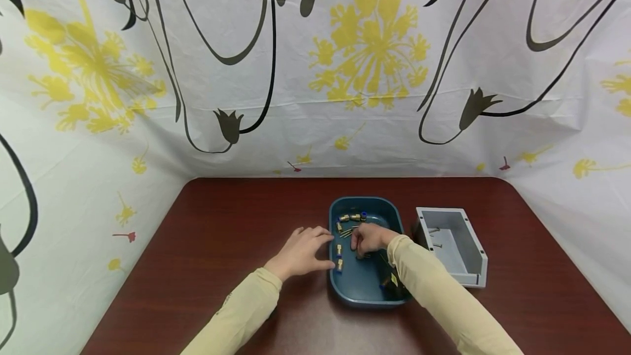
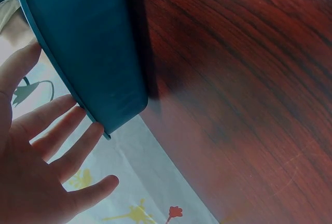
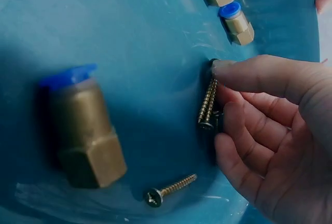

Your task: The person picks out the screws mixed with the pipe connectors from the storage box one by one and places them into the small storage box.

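Observation:
A blue tray [image 1: 367, 292] sits on the table with brass screws and brass fittings with blue collars inside. My left hand [image 1: 307, 251] is at its left side, fingers spread and fingertips touching the rim, as the left wrist view shows. Inside the tray, my right hand [image 1: 371, 238] has its fingers curled and its thumb on the end of a screw [image 3: 208, 102], which lies alongside another; the contact behind the thumb is partly hidden. Nearby lie a single screw [image 3: 176, 187], a large fitting [image 3: 88, 130] and a smaller fitting [image 3: 238, 24].
Right of the tray stands a grey open box [image 1: 458, 234] holding several screws [image 1: 436, 238]. Below my right forearm, dark fittings [image 1: 391, 284] are partly covered. The brown table [image 1: 236, 223] meets a flower-printed cloth [image 1: 276, 141] at the back and sides.

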### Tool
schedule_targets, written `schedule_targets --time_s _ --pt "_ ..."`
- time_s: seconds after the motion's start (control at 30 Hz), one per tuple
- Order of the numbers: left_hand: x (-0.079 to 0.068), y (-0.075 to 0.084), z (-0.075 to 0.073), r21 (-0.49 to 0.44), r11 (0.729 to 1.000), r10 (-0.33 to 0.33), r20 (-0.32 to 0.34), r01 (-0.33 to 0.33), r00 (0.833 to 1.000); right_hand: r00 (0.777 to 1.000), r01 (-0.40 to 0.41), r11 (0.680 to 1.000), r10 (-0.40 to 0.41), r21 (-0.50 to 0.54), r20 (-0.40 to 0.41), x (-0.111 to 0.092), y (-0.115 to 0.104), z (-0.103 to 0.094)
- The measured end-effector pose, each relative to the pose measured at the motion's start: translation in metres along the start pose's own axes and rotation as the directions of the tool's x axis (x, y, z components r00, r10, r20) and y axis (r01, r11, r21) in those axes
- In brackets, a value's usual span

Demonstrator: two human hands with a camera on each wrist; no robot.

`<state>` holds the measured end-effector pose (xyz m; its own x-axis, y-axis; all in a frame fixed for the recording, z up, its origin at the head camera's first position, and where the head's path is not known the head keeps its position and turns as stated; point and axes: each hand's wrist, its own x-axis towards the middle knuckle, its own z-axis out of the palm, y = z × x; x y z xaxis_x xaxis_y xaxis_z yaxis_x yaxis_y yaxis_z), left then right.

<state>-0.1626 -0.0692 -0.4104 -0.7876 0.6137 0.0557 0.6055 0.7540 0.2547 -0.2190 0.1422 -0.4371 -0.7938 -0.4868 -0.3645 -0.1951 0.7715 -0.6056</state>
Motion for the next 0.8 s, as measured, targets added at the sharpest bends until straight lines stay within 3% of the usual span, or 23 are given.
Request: schedule_targets --time_s 0.2,0.8 --pt "-0.0009 -0.0001 0.0 0.009 1.0 0.008 0.001 -0.008 1.0 1.0 -0.027 0.997 0.028 -0.071 0.009 0.0021 -0.0032 0.0028" --pt "-0.0013 0.0004 -0.0007 -0.006 1.0 0.005 0.003 -0.005 1.0 0.999 -0.051 0.99 0.049 -0.13 -0.021 0.0039 -0.0106 0.0059"
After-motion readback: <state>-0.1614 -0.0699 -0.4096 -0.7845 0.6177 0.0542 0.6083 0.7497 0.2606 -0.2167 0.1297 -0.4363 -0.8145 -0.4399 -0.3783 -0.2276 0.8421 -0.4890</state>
